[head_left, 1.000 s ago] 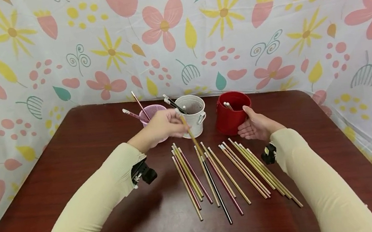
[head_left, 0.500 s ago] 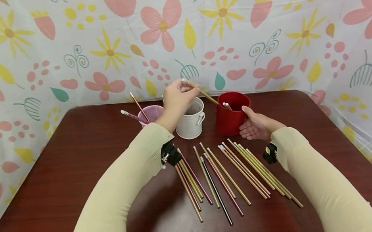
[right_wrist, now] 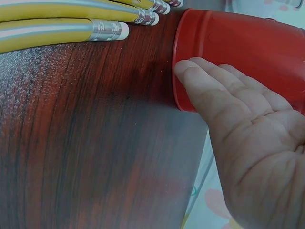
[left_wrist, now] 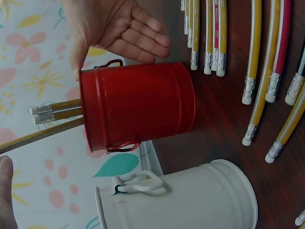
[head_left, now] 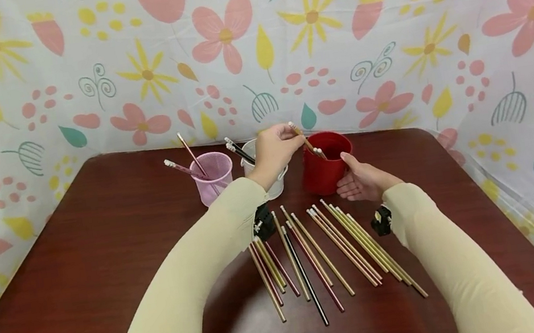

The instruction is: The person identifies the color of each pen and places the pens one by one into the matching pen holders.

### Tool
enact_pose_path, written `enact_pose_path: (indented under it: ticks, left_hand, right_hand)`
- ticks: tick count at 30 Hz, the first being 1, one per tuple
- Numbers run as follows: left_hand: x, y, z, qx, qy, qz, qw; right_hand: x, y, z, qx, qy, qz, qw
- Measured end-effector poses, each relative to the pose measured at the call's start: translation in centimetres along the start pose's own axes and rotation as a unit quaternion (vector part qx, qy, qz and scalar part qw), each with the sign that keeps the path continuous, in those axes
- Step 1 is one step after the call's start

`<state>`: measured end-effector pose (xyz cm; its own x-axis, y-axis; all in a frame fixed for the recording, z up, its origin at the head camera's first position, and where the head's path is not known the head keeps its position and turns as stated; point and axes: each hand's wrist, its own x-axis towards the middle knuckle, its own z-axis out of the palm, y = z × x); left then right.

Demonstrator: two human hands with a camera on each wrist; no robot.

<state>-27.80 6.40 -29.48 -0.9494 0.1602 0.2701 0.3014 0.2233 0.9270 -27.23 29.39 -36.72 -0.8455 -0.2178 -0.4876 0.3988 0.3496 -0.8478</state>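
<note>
My left hand (head_left: 275, 152) pinches a yellow pencil (left_wrist: 43, 136) near its eraser end, above the rim of a red bucket (head_left: 321, 177). The pencil slants down, its lower end inside the bucket. Two more yellow pencils (left_wrist: 64, 105) stand in there, erasers up. At the bucket's right side is my right hand (head_left: 364, 179), thumb at the rim and fingers (right_wrist: 217, 78) extended along the wall. In the left wrist view, its palm faces the camera. Only part of my left hand shows at that view's lower left edge.
Left of the red bucket stand a white bucket (left_wrist: 190, 202) with dark pencils and a pink mesh cup (head_left: 203, 190) holding two pencils. Several pencils (head_left: 322, 256) in gold, red and black lie in groups on the dark wooden table (head_left: 105, 260). A flowered cloth (head_left: 121, 56) hangs behind.
My left hand has lifted the yellow pencil from in front of the white bucket, carried it right and lowered its end into the red bucket. The right hand has stayed at the bucket.
</note>
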Motion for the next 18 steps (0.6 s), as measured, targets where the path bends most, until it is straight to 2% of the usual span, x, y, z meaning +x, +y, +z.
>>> enact_pose_path:
  ticks: [4,8,13,16,18]
  left_hand:
    - [0.3,0.1,0.4,-0.016,-0.003,-0.019,0.9997]
    - [0.5,0.2,0.5,0.016,-0.013,-0.028,0.9994]
    - [0.4,-0.7,0.9,0.068,-0.027,-0.040,0.9965]
    - [0.1,-1.4,1.3,0.086,-0.026,-0.023,0.9957]
    - [-0.1,-1.9,1.7,0.098,-0.023,0.005,0.9949]
  right_hand:
    - [-0.2,0.2,-0.3,-0.002,-0.002,0.000,1.000]
    - [-0.4,0.3,-0.7,-0.010,0.000,0.004,1.000]
    - [-0.4,0.2,-0.7,-0.014,0.000,0.002,1.000]
    - [-0.2,0.1,-0.5,-0.016,0.002,-0.001,1.000]
    - [0.1,0.0,-0.2,-0.015,0.004,-0.002,1.000]
